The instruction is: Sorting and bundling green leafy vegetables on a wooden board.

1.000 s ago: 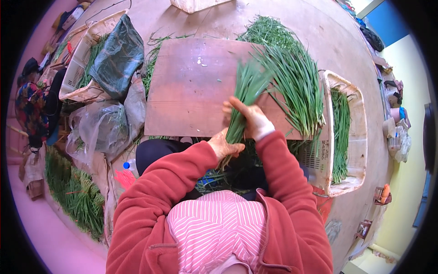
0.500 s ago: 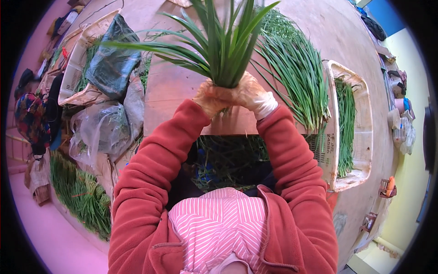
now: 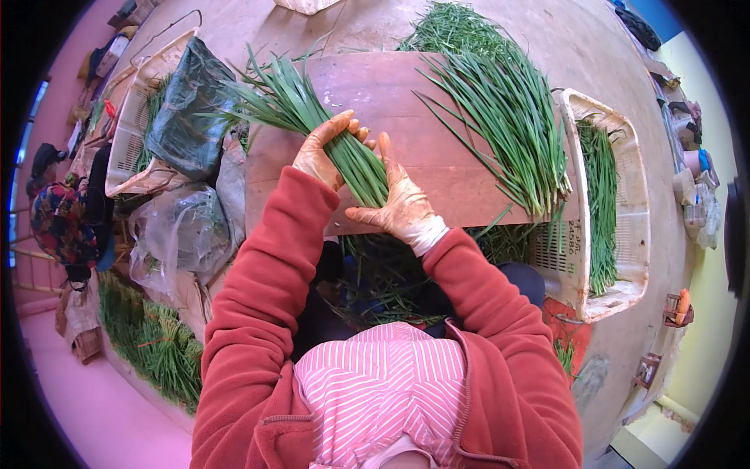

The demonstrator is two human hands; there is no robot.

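Your left hand [image 3: 315, 159] clasps a green bunch [image 3: 355, 168] over the surface [image 3: 375, 86]; your right hand [image 3: 402, 207] spreads open at its stems. No tie shows; a loose pile [image 3: 508, 133] lies ungathered, while banded greens [image 3: 160, 344] sit left.

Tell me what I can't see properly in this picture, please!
All in the head view:
How many leaves the green bunch has: they overlap, and the left hand covers some.
What lies under the dark green sheet: the sheet hides it.
The rest of the pale container: the top edge cuts it off.
What the clear bag at the right holds: too small.
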